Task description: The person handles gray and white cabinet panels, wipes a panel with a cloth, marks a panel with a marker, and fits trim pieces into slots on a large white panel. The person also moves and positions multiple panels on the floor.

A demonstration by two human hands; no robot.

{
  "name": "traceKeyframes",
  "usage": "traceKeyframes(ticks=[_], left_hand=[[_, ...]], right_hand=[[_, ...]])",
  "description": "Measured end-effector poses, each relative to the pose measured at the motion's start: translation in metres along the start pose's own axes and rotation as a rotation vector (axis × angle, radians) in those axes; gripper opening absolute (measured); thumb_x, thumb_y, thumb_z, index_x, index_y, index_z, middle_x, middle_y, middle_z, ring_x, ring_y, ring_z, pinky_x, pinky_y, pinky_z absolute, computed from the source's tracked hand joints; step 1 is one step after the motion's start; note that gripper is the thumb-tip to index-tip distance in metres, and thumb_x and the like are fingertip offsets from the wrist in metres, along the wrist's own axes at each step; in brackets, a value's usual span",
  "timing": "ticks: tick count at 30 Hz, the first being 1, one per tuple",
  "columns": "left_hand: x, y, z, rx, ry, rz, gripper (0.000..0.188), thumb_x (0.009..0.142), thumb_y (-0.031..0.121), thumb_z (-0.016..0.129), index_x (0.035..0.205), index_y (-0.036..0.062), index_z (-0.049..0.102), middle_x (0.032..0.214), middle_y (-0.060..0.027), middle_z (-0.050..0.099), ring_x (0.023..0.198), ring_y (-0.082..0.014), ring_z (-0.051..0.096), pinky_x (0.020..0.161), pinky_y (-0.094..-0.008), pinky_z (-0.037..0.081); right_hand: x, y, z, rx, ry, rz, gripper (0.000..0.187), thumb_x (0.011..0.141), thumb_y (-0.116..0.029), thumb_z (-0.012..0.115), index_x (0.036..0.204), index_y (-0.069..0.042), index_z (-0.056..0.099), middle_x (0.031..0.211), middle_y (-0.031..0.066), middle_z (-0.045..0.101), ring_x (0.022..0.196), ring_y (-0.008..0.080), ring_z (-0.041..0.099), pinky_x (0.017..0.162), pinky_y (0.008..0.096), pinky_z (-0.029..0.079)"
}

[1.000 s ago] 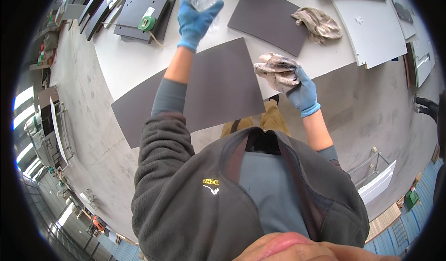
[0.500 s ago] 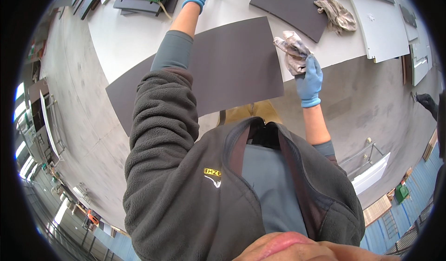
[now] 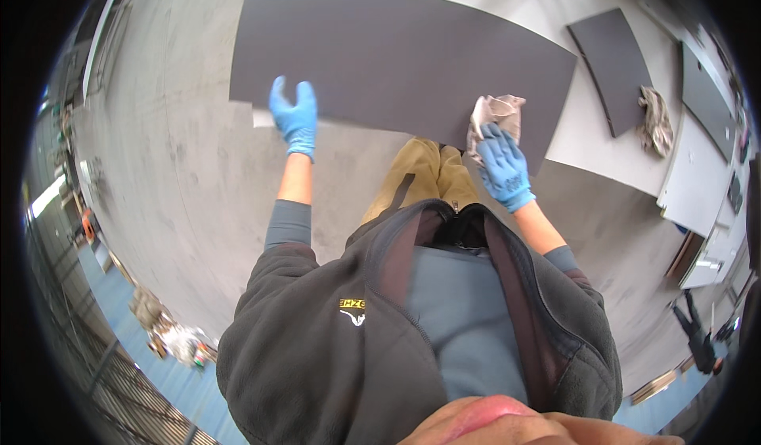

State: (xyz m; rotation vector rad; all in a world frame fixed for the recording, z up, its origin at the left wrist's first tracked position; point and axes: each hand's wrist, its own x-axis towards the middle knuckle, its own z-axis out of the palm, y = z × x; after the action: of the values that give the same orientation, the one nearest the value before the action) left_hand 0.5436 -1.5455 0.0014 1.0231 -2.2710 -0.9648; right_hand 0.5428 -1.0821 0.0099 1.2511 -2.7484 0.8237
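A wide dark grey panel [image 3: 396, 57] lies across the white-topped table in front of me. My right hand [image 3: 505, 168], in a blue glove, has a crumpled, stained whitish rag [image 3: 501, 110] under its fingers at the panel's near right part. Part of the rag is hidden by the glove. At the panel's near left edge is my left hand [image 3: 294, 120], also gloved in blue. Its thumb and fingers are spread, with nothing held between them; whether they touch the edge I cannot tell.
Right of the large panel, a smaller dark panel [image 3: 614, 68] rests on the white tabletop [image 3: 606, 152], with a crumpled beige cloth [image 3: 655, 124] at its corner. Farther right are a white panel [image 3: 697, 183] and another dark panel [image 3: 708, 100]. A person [image 3: 699, 334] is at the far right.
My left hand has come back from the far side of the table to the panel's near left edge. My right hand has brought the rag onto the panel. The view has swung left.
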Motion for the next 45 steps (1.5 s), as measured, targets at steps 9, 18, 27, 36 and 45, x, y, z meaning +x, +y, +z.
traceKeyframes(ticks=[9, 18, 27, 36, 45], left_hand=[[0.122, -0.165, -0.107, -0.068, 0.098, -0.144, 0.069, 0.098, 0.038, 0.074, 0.147, -0.0069, 0.054, 0.154, -0.0239, 0.054, 0.143, -0.0330, 0.052, 0.120, -0.0412, 0.041], [0.178, -0.190, -0.104, -0.456, -0.240, -0.347, 0.058, 0.104, 0.031, 0.070, 0.149, -0.0010, 0.056, 0.142, -0.0090, 0.063, 0.120, -0.0172, 0.062, 0.098, -0.0326, 0.054], [0.196, -0.197, -0.115, -0.626, -0.362, -0.478, 0.043, 0.103, 0.015, 0.069, 0.144, 0.0024, 0.061, 0.130, -0.0053, 0.070, 0.109, -0.0150, 0.068, 0.093, -0.0324, 0.058], [0.195, -0.197, -0.112, -0.774, -0.355, -0.499, 0.041, 0.102, 0.010, 0.069, 0.141, 0.0005, 0.063, 0.128, -0.0085, 0.071, 0.111, -0.0180, 0.069, 0.097, -0.0343, 0.060], [0.193, -0.203, -0.109, -0.796, -0.351, -0.474, 0.039, 0.101, 0.009, 0.069, 0.139, 0.0013, 0.065, 0.127, -0.0089, 0.071, 0.112, -0.0205, 0.070, 0.098, -0.0364, 0.060]], right_hand=[[0.059, -0.042, 0.048, -0.074, -0.101, -0.248, 0.043, 0.091, -0.016, 0.069, 0.130, 0.000, 0.060, 0.148, 0.0209, 0.058, 0.141, 0.0375, 0.055, 0.118, 0.0519, 0.044], [0.295, -0.239, 0.245, -0.128, 0.060, -0.334, 0.049, 0.094, -0.015, 0.059, 0.139, 0.003, 0.062, 0.160, 0.0223, 0.050, 0.154, 0.0362, 0.041, 0.130, 0.0524, 0.029], [0.322, -0.254, 0.257, -0.109, 0.091, -0.230, 0.045, 0.091, -0.014, 0.061, 0.133, 0.002, 0.064, 0.144, 0.0204, 0.063, 0.140, 0.0335, 0.058, 0.124, 0.0478, 0.040], [0.013, -0.092, 0.081, -0.155, 0.501, 0.827, 0.044, 0.101, -0.005, 0.054, 0.144, 0.002, 0.057, 0.140, 0.0220, 0.062, 0.134, 0.0328, 0.058, 0.115, 0.0404, 0.044], [0.150, -0.109, 0.150, -0.221, 0.548, 0.653, 0.034, 0.107, -0.013, 0.051, 0.137, 0.000, 0.057, 0.138, 0.0178, 0.059, 0.128, 0.0320, 0.056, 0.115, 0.0419, 0.041]])
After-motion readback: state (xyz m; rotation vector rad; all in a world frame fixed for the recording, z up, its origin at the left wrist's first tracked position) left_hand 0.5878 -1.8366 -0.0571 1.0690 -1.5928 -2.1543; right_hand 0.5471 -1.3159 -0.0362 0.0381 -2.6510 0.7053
